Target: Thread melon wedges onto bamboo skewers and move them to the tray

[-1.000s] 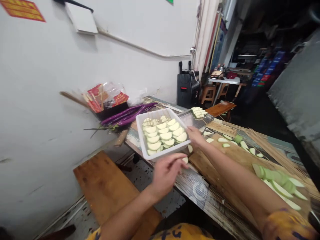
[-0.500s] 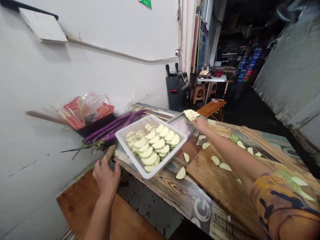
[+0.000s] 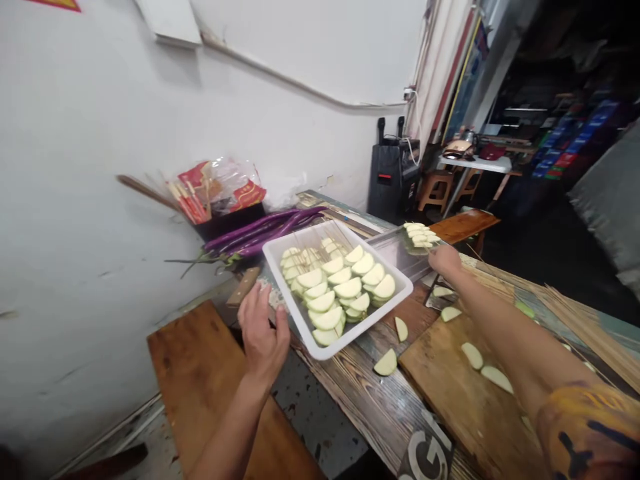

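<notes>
Filling the white tray (image 3: 365, 324) at the centre of the frame, the skewered slices (image 3: 347, 288) look like the finished share. More lie stacked at the clear tray (image 3: 413, 263), right of centre. There the right hand (image 3: 447, 262) has its fingers bunched; I can't tell what they grip. The left hand (image 3: 263, 340), left of centre, is loose and empty. Loose slices (image 3: 473, 356) on the chopping board (image 3: 440, 373), lower right, seem left to thread.
</notes>
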`<action>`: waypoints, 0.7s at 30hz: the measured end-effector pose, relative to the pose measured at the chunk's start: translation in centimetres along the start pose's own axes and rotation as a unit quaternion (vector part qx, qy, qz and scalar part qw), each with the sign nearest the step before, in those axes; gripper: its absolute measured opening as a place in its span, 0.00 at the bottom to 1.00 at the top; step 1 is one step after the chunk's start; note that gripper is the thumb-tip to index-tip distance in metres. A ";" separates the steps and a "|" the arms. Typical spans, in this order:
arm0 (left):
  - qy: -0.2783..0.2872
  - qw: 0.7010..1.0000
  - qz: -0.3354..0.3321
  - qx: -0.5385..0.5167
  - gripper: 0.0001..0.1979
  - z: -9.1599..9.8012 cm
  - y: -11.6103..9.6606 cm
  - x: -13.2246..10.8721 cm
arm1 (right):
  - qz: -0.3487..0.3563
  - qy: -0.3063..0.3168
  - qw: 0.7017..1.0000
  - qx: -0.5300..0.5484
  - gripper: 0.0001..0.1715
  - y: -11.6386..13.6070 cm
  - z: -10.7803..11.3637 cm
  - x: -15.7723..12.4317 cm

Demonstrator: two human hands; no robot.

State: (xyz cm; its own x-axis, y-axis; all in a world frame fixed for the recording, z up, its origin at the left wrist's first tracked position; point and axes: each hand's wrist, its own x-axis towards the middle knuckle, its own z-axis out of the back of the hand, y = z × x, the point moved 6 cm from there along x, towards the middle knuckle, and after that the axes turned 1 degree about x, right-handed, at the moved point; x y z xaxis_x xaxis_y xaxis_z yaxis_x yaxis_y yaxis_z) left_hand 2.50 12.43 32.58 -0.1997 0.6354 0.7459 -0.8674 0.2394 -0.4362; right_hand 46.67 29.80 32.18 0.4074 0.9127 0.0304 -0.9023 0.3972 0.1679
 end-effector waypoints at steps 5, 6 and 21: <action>0.149 0.973 -0.158 -0.073 0.26 0.5 -4.9 7.2 | 0.011 -0.068 0.995 0.071 0.10 -0.4 2.0 -0.7; 0.202 0.957 -0.194 -0.074 0.26 -0.3 -5.9 8.8 | 0.018 -0.083 0.992 0.091 0.10 -0.4 2.4 -1.2; 0.422 0.875 -0.224 -0.081 0.36 -10.9 -7.4 14.6 | 0.224 -0.140 0.921 0.287 0.12 7.1 8.8 -13.1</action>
State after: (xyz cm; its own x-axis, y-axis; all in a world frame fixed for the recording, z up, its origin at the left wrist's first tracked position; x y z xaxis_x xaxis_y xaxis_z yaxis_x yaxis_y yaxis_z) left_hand 11.00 27.96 41.24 0.6109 0.7503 0.2528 -0.6825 0.6609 -0.3123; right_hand 36.16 19.87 41.69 0.1051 0.8803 0.4626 -0.7975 -0.2033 0.5681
